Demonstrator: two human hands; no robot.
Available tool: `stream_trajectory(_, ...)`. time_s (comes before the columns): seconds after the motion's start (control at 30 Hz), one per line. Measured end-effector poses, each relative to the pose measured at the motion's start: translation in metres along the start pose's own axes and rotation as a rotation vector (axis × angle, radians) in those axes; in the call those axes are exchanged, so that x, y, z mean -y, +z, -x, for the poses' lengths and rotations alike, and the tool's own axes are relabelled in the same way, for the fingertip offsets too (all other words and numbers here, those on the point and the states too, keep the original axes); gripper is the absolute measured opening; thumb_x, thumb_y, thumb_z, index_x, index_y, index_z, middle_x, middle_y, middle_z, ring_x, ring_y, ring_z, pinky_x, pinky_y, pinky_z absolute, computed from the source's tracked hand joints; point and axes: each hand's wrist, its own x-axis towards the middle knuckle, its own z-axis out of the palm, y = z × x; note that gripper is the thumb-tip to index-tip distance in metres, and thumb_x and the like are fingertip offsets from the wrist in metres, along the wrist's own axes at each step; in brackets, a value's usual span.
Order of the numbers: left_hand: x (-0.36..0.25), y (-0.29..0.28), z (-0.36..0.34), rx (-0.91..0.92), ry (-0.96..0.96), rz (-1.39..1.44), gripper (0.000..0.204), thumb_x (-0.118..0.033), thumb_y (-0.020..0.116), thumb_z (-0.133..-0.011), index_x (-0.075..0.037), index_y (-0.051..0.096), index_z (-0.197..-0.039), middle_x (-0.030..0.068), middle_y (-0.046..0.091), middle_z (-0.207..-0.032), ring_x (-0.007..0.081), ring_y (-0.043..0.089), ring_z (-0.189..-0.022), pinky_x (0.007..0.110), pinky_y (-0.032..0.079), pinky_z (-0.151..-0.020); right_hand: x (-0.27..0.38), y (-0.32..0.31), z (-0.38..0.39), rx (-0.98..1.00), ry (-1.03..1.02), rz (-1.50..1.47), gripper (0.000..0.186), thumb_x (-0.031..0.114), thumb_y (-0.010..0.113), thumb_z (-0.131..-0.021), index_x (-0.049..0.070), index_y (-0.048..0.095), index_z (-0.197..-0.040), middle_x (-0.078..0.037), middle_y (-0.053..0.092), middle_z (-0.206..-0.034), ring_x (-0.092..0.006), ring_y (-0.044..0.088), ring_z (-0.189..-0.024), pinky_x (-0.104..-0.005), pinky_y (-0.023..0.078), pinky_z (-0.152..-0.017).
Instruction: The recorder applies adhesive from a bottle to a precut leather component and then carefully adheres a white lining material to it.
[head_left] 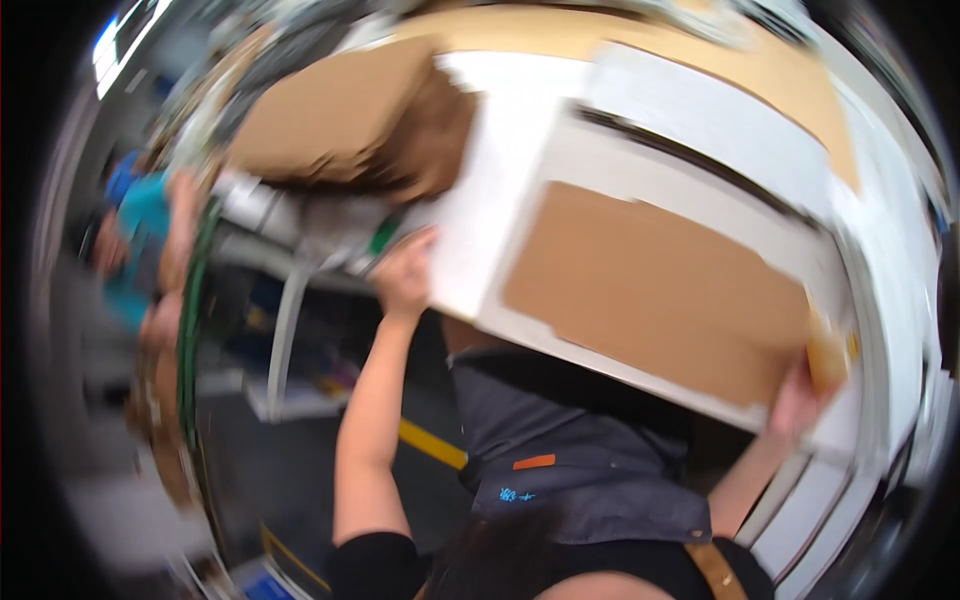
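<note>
A flat sheet of brown cardboard (650,290) lies on the white worktable in front of me. At the table's left front edge is my left hand (405,278), its fingers curled closed; whatever they hold, if anything, is blurred. A small green thing (383,237) shows just behind it. My right hand (795,400) is at the cardboard's right end, closed around a yellowish-tan object (826,358) whose kind the blur hides. Beyond my left hand sits a thick stack of folded brown cardboard (335,115).
A long white block or box (705,125) lies behind the cardboard sheet. The white tabletop (505,150) runs between the stack and the sheet. A person in a teal top (140,240) is at the far left, past a green-edged rack (190,330). A yellow line (432,443) marks the dark floor.
</note>
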Motion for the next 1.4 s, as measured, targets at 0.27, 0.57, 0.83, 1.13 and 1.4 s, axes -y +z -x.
stream_trajectory(0.27, 0.007, 0.011, 0.033, -0.21, -0.084, 0.221, 0.048, -0.021, 0.032, -0.107, 0.013, 0.065, -0.103, 0.0194, 0.071, -0.091, 0.027, 0.07, -0.079, 0.035, 0.057, -0.078, 0.006, 0.086, 0.011, -0.374, -0.195, 0.098, 0.052, 0.034, 0.067, -0.093, -0.003, 0.054, -0.127, -0.017, 0.059, -0.129, -0.0302, 0.058, -0.119, -0.044, 0.05, -0.106)
stream_trajectory(0.57, -0.006, 0.0, 0.031, -0.178, -0.03, 0.156, 0.044, -0.018, 0.033, -0.106, 0.008, 0.068, -0.096, 0.0161, 0.071, -0.089, 0.0277, 0.069, -0.081, 0.036, 0.057, -0.079, 0.105, 0.171, 0.031, -0.246, -0.252, 0.716, 0.062, 0.044, 0.064, -0.093, 0.0, 0.047, -0.133, -0.015, 0.056, -0.132, -0.0272, 0.057, -0.123, -0.0406, 0.05, -0.107)
stream_trajectory(0.83, 0.002, 0.012, 0.038, -0.299, -0.048, 0.186, 0.044, -0.018, 0.034, -0.106, 0.007, 0.068, -0.095, 0.0159, 0.072, -0.087, 0.026, 0.07, -0.078, 0.034, 0.058, -0.076, 0.107, 0.151, -0.02, -0.19, -0.128, 1.165, 0.063, 0.047, 0.072, -0.088, 0.004, 0.051, -0.13, -0.007, 0.059, -0.122, -0.0183, 0.058, -0.117, -0.039, 0.052, -0.097)
stream_trajectory(1.13, -0.017, 0.002, 0.042, -0.265, -0.077, 0.02, 0.043, -0.017, 0.035, -0.105, 0.005, 0.07, -0.091, 0.0132, 0.073, -0.09, 0.0272, 0.07, -0.085, 0.037, 0.056, -0.08, 0.096, 0.086, -0.09, -0.165, -0.126, 1.299, 0.073, 0.042, 0.076, -0.085, 0.004, 0.045, -0.139, -0.009, 0.058, -0.123, -0.0182, 0.058, -0.117, -0.0359, 0.051, -0.099)
stream_trajectory(1.4, -0.015, 0.006, 0.044, -0.325, -0.106, 0.039, 0.045, -0.016, 0.033, -0.105, 0.006, 0.069, -0.09, 0.0146, 0.072, -0.089, 0.0283, 0.068, -0.082, 0.037, 0.055, -0.08, 0.097, 0.072, -0.105, -0.143, -0.085, 1.343, 0.075, 0.041, 0.077, -0.084, 0.006, 0.043, -0.142, -0.011, 0.058, -0.126, -0.0187, 0.059, -0.116, -0.0341, 0.05, -0.1)
